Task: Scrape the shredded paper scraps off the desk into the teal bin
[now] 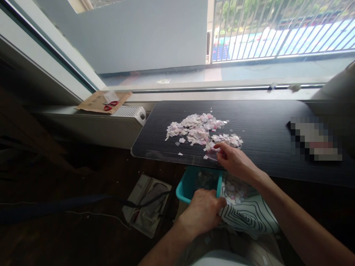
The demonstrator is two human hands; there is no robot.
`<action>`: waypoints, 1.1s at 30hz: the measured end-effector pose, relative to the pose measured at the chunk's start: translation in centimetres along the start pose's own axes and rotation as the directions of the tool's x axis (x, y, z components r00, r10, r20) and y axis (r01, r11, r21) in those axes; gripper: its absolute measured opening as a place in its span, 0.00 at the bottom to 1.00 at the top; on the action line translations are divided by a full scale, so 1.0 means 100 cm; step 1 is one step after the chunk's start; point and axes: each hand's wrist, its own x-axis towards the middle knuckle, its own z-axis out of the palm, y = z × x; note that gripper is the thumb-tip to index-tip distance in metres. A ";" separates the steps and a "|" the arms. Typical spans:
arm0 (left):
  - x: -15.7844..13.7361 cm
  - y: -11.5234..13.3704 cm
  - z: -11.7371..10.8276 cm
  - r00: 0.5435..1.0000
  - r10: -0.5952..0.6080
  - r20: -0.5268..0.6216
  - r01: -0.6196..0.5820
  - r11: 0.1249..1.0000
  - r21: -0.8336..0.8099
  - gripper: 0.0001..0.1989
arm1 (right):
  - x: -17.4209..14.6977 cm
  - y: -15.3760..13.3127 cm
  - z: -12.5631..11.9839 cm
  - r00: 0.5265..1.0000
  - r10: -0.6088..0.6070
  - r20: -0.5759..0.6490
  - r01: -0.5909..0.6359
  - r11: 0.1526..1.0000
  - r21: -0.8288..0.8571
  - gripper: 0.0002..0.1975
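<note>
Small white and pinkish paper scraps (198, 127) lie in a loose heap on a dark wood-grain table (266, 129). At the heap's near edge, my right hand (233, 159) touches the scraps with bent fingers; whether anything sits between the fingertips is hidden. Below the table edge is a teal plastic bin (184, 188) with clear, crumpled-looking bits inside. My left hand (202, 208) is closed over the bin's near rim, its fingertips out of sight. Beside the bin, on my lap, rests a pale bag with black curved lines (246, 216), with more scraps (235, 190) in its opening.
Red-handled scissors (111, 105) lie on a brown envelope (91, 103) on the ledge at left, by a white radiator (130, 111). A blurred-out object (316, 142) lies at the table's right. An open case (148, 205) with a strap is on the floor.
</note>
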 end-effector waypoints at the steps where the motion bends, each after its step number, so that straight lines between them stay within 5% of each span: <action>1: 0.000 0.000 0.000 1.000 -0.002 -0.001 0.002 1.000 0.000 0.08 | 0.000 -0.001 0.000 1.000 0.009 -0.007 -0.010 1.000 -0.022 0.16; 9: 0.000 0.000 0.000 1.000 -0.004 0.014 0.004 1.000 -0.004 0.08 | 0.004 -0.007 -0.005 0.999 -0.014 0.031 0.016 0.998 -0.064 0.16; 19: -0.002 0.002 0.003 0.999 -0.013 -0.032 0.013 1.000 0.001 0.05 | 0.008 -0.010 -0.012 0.994 -0.099 0.050 0.111 0.922 -0.371 0.16; 25: 0.000 0.002 0.007 0.999 -0.010 -0.037 0.010 1.000 0.009 0.05 | 0.000 -0.016 -0.011 0.997 -0.034 0.072 0.051 0.970 -0.237 0.15; 33: -0.003 0.002 0.003 1.000 -0.011 -0.028 0.012 1.000 0.029 0.07 | 0.009 -0.018 -0.001 0.993 -0.109 0.053 0.111 0.993 -0.036 0.16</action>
